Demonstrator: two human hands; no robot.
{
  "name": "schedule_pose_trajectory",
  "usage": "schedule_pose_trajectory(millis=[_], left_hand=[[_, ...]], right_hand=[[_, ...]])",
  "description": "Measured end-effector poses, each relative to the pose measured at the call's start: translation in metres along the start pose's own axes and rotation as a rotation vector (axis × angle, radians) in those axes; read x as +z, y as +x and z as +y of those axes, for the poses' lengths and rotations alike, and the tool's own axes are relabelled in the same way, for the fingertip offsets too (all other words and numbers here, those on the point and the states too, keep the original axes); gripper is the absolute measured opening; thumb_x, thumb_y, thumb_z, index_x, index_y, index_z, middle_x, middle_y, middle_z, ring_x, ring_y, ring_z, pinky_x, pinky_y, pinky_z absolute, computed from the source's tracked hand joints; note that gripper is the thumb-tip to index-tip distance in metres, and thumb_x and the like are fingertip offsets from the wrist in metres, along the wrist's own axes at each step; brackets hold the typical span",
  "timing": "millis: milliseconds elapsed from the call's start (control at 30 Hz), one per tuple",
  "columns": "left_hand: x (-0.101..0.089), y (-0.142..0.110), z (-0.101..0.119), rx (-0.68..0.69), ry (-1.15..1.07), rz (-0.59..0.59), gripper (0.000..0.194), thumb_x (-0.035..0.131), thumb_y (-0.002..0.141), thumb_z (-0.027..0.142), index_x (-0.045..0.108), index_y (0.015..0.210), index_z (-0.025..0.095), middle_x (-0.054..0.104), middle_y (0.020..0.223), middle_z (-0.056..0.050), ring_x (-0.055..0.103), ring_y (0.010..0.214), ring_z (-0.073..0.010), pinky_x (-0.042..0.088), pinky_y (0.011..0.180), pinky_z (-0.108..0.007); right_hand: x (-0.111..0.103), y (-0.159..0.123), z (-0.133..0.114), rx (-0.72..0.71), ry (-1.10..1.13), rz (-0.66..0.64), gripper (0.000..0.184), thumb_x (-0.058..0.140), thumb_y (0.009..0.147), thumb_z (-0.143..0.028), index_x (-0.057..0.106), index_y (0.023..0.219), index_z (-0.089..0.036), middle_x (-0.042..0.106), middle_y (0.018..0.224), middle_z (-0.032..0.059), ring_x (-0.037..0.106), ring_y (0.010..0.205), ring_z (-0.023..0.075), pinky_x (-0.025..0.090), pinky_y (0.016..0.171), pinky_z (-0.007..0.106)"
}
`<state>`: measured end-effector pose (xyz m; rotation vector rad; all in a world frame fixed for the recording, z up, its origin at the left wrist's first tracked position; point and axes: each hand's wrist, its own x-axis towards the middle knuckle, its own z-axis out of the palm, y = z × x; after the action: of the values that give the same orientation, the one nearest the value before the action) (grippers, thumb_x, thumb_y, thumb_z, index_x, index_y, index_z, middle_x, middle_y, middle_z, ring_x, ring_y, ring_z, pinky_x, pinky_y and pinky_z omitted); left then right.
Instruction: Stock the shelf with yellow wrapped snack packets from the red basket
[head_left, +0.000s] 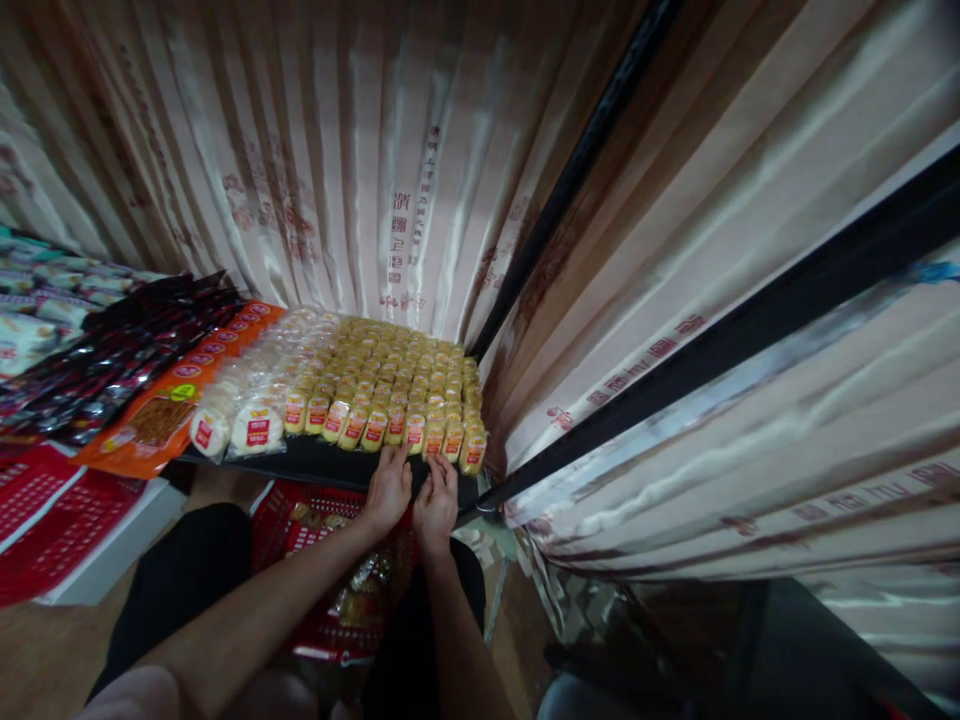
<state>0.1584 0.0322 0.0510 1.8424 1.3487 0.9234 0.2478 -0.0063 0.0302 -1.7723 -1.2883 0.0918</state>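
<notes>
Small yellow wrapped cakes [394, 425] with red-and-white labels stand in close rows on a black shelf [322, 460]. My left hand [390, 490] is at the front row, its fingers drawn together at the lower end of one wrapped cake [415, 432]. Just to its right, my right hand [436, 505] has its fingertips closed at the lower edge of a neighbouring wrapped cake [434, 440]. The contact points are small and partly hidden by my fingers. Below my forearms, between my knees, a red basket [330, 640] holds more shiny wrapped packs [364, 600].
Left of the cakes lie round white wrapped crackers [256, 430], an orange snack bag [154, 425] and dark shiny packets [112, 360]. A red perforated basket [60, 510] is at the lower left. Pleated curtains [337, 150] and black poles [577, 170] border the shelf.
</notes>
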Motion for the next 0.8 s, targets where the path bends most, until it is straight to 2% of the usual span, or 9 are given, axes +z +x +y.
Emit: schedule_pose_trajectory(millis=[67, 167, 367, 500, 800], left_hand=[[-0.002, 0.001, 0.001, 0.007, 0.013, 0.003, 0.038, 0.034, 0.084, 0.013, 0.052, 0.117, 0.013, 0.047, 0.108, -0.012, 0.053, 0.098, -0.0202, 0.045, 0.09, -0.034], [-0.005, 0.003, 0.004, 0.009, 0.014, 0.02, 0.042, 0.033, 0.084, 0.012, 0.044, 0.125, 0.013, 0.045, 0.114, -0.013, 0.052, 0.102, -0.0201, 0.044, 0.091, -0.033], [-0.007, 0.009, 0.012, -0.042, 0.106, -0.074, 0.052, 0.034, 0.081, 0.008, 0.034, 0.133, 0.012, 0.043, 0.118, -0.015, 0.055, 0.1, -0.019, 0.047, 0.087, -0.03], [-0.005, 0.007, 0.01, 0.02, 0.118, -0.059, 0.056, 0.035, 0.08, 0.008, 0.029, 0.136, 0.01, 0.043, 0.12, -0.016, 0.055, 0.101, -0.0187, 0.047, 0.087, -0.03], [0.001, 0.011, -0.001, 0.078, 0.147, -0.077, 0.054, 0.034, 0.08, 0.008, 0.033, 0.134, 0.008, 0.044, 0.121, -0.017, 0.054, 0.104, -0.0195, 0.046, 0.088, -0.03]], right_hand=[[-0.001, 0.001, 0.0, 0.005, 0.001, -0.011, 0.042, 0.032, 0.081, -0.012, 0.058, 0.114, -0.014, 0.051, 0.12, 0.0123, 0.047, 0.114, 0.0171, 0.04, 0.099, 0.033], [-0.001, 0.002, 0.001, 0.013, 0.005, -0.017, 0.041, 0.032, 0.082, -0.013, 0.059, 0.112, -0.014, 0.052, 0.118, 0.0121, 0.049, 0.112, 0.017, 0.04, 0.098, 0.032], [0.002, 0.003, 0.003, -0.01, -0.02, 0.007, 0.041, 0.034, 0.08, -0.013, 0.06, 0.111, -0.014, 0.053, 0.115, 0.0127, 0.05, 0.111, 0.0184, 0.041, 0.096, 0.034], [0.002, 0.003, 0.003, -0.007, -0.038, 0.001, 0.041, 0.033, 0.081, -0.014, 0.06, 0.111, -0.013, 0.053, 0.115, 0.0132, 0.05, 0.111, 0.0192, 0.042, 0.095, 0.035], [0.003, 0.005, 0.0, 0.004, -0.035, 0.011, 0.043, 0.032, 0.08, -0.012, 0.057, 0.115, -0.016, 0.052, 0.116, 0.0119, 0.05, 0.109, 0.0183, 0.043, 0.094, 0.035]])
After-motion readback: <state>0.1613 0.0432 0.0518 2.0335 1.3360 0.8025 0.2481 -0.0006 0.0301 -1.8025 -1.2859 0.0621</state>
